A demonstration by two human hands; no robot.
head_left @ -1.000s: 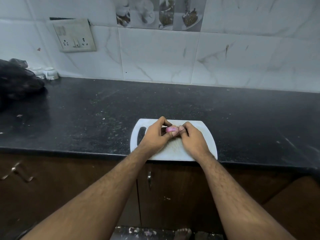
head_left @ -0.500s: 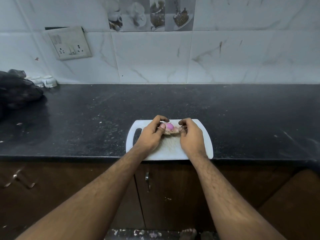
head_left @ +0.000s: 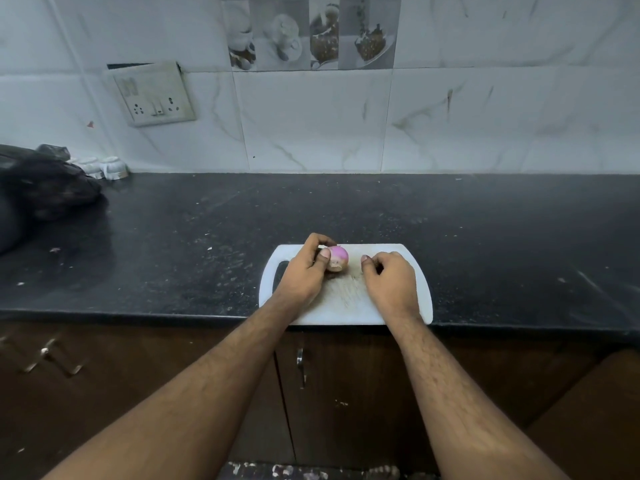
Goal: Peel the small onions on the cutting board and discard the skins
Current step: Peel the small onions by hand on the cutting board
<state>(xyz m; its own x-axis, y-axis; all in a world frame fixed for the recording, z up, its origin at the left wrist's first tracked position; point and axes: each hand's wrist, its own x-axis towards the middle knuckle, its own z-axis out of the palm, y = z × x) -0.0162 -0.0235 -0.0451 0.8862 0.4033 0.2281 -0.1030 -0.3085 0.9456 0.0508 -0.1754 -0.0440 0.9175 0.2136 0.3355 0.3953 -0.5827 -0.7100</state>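
Onion [head_left: 337,258]: one in view, at frame centre above the far part of the board. The top showed bare pink; the lower end was pale and papery, so some skin seemed left on it.
Board [head_left: 408,306]: one, white, at the near edge of the counter [head_left: 485,237], lower centre of the frame. Its handle slot sat at the left end.
Left hand [head_left: 304,271]: you held the onion, thumb on its near-left side and a finger curled over the top.
Right hand [head_left: 391,282]: it sat just right of the onion, apart from it. Your fingers were curled in with the thumb tip against them. Whether a scrap of skin was pinched there, I could not tell.
Progress: my reading is mid-peel on this onion, partly bared and not finished.
Left to do: strip the pale end, then bin the skins. No bin was in view.
Other onions: none visible on the board; your hands covered part of it, so more may have been hidden.
Skins: no loose pieces could be made out; the marks on the board were too faint to name.
Counts: onions 1, boards 1, hands 2.
Elsewhere: a dark bag [head_left: 41,188] lay at the left edge and a socket plate [head_left: 154,95] sat upper left on the tiles.
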